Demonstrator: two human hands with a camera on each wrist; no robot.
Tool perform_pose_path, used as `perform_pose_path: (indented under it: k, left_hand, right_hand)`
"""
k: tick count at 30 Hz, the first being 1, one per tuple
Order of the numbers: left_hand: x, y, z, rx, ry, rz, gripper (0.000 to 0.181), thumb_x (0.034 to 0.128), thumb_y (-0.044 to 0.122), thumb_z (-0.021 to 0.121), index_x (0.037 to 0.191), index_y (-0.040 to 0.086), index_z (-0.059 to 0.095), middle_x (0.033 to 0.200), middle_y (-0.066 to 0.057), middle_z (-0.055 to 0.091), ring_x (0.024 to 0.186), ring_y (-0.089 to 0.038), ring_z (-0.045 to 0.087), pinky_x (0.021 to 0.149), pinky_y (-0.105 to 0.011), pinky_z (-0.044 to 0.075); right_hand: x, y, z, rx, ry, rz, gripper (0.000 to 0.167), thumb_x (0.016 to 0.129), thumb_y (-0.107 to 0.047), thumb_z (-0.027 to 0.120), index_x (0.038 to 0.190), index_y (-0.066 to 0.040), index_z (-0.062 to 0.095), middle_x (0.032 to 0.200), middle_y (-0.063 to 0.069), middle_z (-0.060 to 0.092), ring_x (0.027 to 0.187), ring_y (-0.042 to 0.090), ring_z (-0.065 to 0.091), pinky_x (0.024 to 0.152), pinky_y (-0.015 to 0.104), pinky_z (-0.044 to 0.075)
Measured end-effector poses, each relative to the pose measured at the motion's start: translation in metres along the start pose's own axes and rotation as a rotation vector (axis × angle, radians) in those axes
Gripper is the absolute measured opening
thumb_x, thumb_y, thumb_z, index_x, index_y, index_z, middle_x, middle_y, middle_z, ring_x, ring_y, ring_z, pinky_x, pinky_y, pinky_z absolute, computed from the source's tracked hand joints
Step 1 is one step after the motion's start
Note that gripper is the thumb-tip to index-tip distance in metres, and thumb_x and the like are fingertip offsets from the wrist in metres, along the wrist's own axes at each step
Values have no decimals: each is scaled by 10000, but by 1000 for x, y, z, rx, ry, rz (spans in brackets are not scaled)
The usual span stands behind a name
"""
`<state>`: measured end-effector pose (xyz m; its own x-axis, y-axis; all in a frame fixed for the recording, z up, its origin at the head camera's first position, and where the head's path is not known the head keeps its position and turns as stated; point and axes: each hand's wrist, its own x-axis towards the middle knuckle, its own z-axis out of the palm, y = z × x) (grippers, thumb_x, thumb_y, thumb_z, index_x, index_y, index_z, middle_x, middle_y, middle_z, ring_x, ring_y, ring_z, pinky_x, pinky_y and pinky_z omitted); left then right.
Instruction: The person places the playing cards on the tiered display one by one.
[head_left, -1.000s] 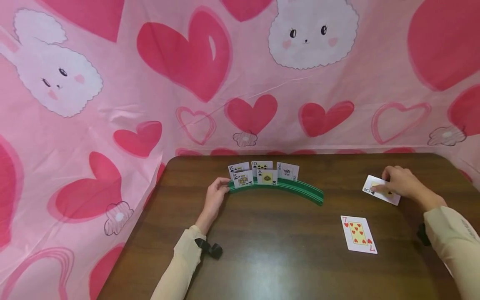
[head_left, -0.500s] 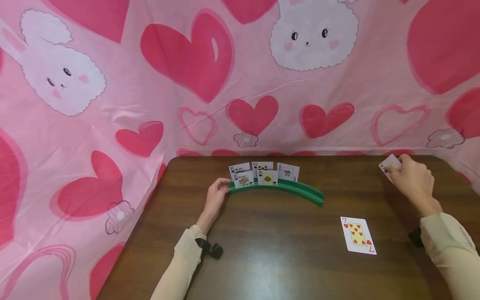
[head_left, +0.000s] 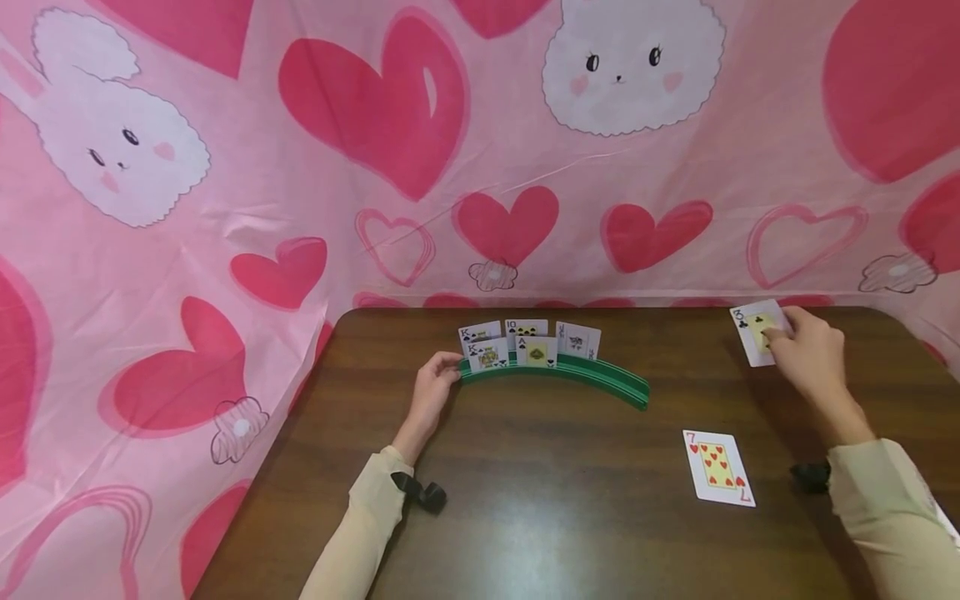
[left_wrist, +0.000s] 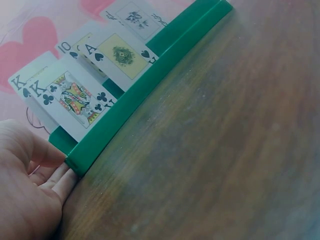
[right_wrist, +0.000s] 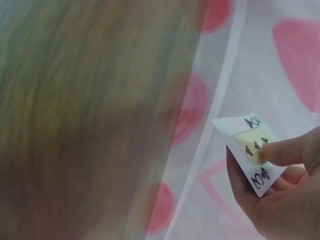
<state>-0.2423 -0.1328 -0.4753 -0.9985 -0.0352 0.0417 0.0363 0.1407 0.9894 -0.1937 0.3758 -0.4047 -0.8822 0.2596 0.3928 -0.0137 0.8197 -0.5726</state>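
Note:
In the head view my right hand [head_left: 813,354] holds a three of clubs card [head_left: 753,327] above the table. The right wrist view shows the thumb pressed on the face of this card [right_wrist: 245,132], with fingers behind it. My left hand [head_left: 431,392] pinches the left end of a curved green card holder [head_left: 607,379]. Upright in the holder's front slot are a king of clubs [left_wrist: 75,97] and an ace of spades [left_wrist: 120,54]. Behind them stand another king [head_left: 478,332], a ten [head_left: 525,327] and a card with a grey figure [head_left: 577,342].
A seven of hearts [head_left: 717,468] lies face up on the brown wooden table [head_left: 540,500], nearer than the holder and to its right. Pink cloth [head_left: 420,275] with hearts and rabbit faces hangs behind the table and along its left side.
My right hand has lifted the three of clubs from the table, tilted it upright and brought it slightly left again. My left hand stays at the holder's end.

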Motion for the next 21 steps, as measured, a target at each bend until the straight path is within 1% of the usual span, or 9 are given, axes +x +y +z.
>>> perform_pose_path:
  k: [3, 6, 9, 11, 12, 15, 19, 21]
  left_hand:
    - [-2, 6, -1, -3, -13, -2, 254, 961, -118, 513, 1182, -142, 637, 1236, -280, 649, 1133, -336, 606, 882, -284, 470]
    - [-10, 20, -1, -4, -28, 5, 251, 954, -133, 509, 1172, -153, 631, 1226, -289, 647, 1130, -345, 606, 881, -282, 476]
    - [-18, 31, -1, -10, -34, 30, 238, 944, -143, 517, 1155, -156, 627, 1210, -295, 648, 1125, -360, 610, 875, -276, 487]
    - [-20, 32, -1, -19, -32, 45, 237, 936, -153, 520, 1149, -157, 624, 1204, -298, 648, 1135, -374, 614, 878, -273, 493]
    - [-20, 32, -1, -23, -31, 51, 241, 930, -158, 522, 1148, -158, 622, 1202, -303, 649, 1138, -383, 615, 877, -270, 495]
    - [-12, 16, 0, -34, -15, 65, 258, 921, -161, 524, 1155, -136, 630, 1201, -283, 658, 1139, -363, 625, 874, -255, 495]
    - [-1, -3, 1, -54, 2, 70, 280, 914, -168, 532, 1169, -120, 637, 1205, -252, 667, 1130, -328, 631, 854, -225, 492]
    - [-1, -2, 0, -67, 3, 65, 284, 912, -177, 534, 1176, -133, 632, 1213, -257, 666, 1142, -338, 628, 846, -210, 491]
  right_hand:
    - [0, -7, 1, 20, -12, 23, 334, 965, -75, 585, 1204, 158, 595, 1059, 410, 620, 891, 503, 538, 689, 417, 346]
    - [-1, -13, 2, 34, -12, 42, 364, 973, -89, 594, 1223, 175, 583, 1094, 419, 616, 911, 489, 533, 697, 385, 342]
    - [-1, -18, 4, 51, 5, 52, 367, 973, -98, 614, 1214, 178, 592, 1105, 420, 623, 915, 483, 541, 687, 345, 346]
    - [-1, -23, 4, 60, 6, 68, 367, 980, -117, 625, 1209, 169, 607, 1107, 408, 637, 913, 450, 551, 665, 304, 354]
    - [-1, -25, 4, 67, 2, 77, 370, 985, -131, 630, 1208, 164, 614, 1107, 401, 643, 914, 431, 555, 659, 278, 359]
    - [-3, -34, 4, 94, -24, 116, 390, 999, -174, 637, 1209, 154, 623, 1116, 386, 653, 880, 345, 566, 623, 190, 369]
    - [-4, -43, 3, 133, -54, 155, 428, 1012, -228, 636, 1236, 137, 625, 1136, 370, 656, 766, 107, 526, 585, 131, 386]
    - [-4, -47, 3, 173, -71, 170, 457, 1022, -250, 627, 1279, 129, 612, 1168, 367, 647, 727, 13, 491, 585, 123, 408]
